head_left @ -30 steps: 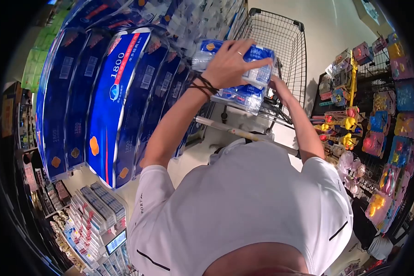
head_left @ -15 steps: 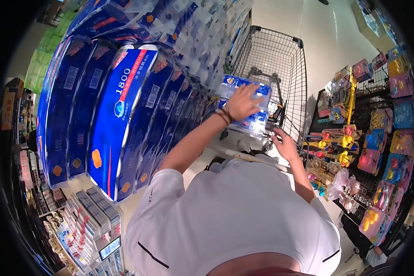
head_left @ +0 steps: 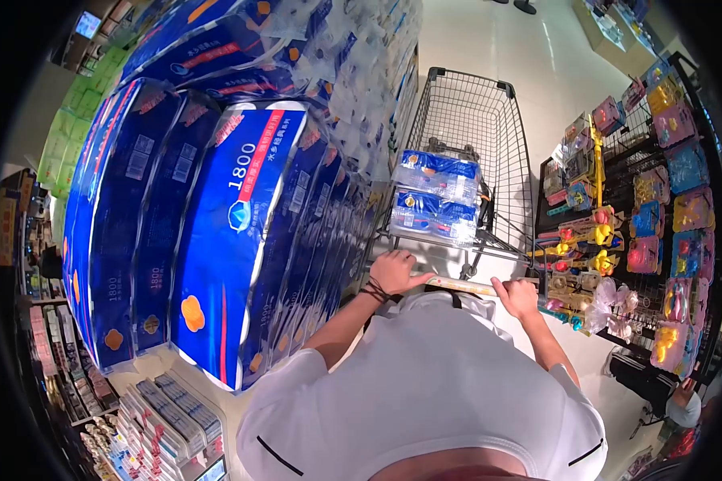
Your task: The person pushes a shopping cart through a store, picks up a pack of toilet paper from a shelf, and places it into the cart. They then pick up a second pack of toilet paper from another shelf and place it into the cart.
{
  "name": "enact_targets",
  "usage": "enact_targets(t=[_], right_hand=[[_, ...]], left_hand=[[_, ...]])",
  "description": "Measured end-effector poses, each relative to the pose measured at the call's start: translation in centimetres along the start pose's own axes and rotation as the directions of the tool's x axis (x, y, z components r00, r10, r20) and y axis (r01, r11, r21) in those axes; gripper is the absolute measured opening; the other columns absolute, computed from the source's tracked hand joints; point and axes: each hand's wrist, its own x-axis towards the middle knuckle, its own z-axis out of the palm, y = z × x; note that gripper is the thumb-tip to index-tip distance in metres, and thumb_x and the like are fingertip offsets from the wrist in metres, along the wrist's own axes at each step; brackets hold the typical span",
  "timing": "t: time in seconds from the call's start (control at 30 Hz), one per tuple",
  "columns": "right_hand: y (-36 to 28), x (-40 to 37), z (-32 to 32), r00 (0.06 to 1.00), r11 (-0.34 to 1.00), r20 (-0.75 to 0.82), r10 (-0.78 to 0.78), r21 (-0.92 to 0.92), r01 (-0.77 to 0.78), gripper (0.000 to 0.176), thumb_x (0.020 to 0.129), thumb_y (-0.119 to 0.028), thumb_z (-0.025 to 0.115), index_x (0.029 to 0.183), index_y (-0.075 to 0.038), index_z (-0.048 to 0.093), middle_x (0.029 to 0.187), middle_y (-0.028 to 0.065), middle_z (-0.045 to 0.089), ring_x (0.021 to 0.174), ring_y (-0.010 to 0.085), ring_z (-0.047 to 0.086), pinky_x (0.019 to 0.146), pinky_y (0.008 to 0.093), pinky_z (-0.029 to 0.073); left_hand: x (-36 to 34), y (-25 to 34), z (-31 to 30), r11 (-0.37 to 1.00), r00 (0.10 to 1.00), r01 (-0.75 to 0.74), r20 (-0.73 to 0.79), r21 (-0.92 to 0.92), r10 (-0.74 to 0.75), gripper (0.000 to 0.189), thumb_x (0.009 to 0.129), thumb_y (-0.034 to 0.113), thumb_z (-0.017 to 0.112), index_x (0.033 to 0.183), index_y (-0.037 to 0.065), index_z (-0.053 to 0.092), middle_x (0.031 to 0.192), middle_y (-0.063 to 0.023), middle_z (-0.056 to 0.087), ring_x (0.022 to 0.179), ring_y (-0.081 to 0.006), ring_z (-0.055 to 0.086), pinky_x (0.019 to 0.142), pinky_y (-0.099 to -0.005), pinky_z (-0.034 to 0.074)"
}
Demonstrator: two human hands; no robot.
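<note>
A wire shopping cart point(head_left: 501, 120) stands in front of me, its pale handlebar point(head_left: 467, 285) close to my waist. My left hand point(head_left: 392, 272) is wrapped round the bar's left end, thumb lying along it. Near the right end, my right hand point(head_left: 517, 296) grips the same bar. Inside the basket, at the end close to me, lie two blue, clear-wrapped packs of paper rolls point(head_left: 440, 210) side by side. Neither hand touches them. My fingers' undersides are hidden.
Tall stacks of blue paper-roll packs point(head_left: 241, 216) rise close on the left. Racks of hanging toys and trinkets point(head_left: 650, 216) line the right. A shelf of small boxed goods point(head_left: 164, 425) stands at lower left. Partly seen people are at lower right and the top edge.
My left hand has left the packs in the cart and come back onto the handlebar. My right hand has settled onto the bar too. The view has shifted a little.
</note>
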Motion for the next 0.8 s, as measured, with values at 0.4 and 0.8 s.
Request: enact_targets(t=[0.4,0.8], right_hand=[[-2.1,2.7,1.9,0.993,0.994,-0.109,0.035,-0.099,-0.046,0.069,0.094,-0.067,0.051,0.073,-0.006,0.076,0.069,0.023,0.068,0.071,0.0435,0.069,0.073,0.0524,0.054],[0.5,10.9,-2.0,0.991,0.967,-0.112,-0.077,-0.251,0.047,0.041,0.079,-0.045,0.069,0.088,-0.006,0.077,0.082,0.0241,0.073,0.079,0.0423,0.072,0.077,0.0514,0.058]], left_hand=[[4.1,-4.5,0.1,0.989,0.975,0.131,0.173,0.062,-0.14,0.076,0.089,0.072,0.052,0.054,0.006,0.07,0.055,-0.0181,0.064,0.053,-0.0354,0.065,0.054,-0.044,0.05],[13.6,-7.1,-1.0,0.998,0.927,-0.011,0.375,0.057,-0.012,0.084,0.069,0.087,0.06,0.072,0.005,0.076,0.068,-0.0173,0.069,0.071,-0.0362,0.071,0.069,-0.0451,0.055]])
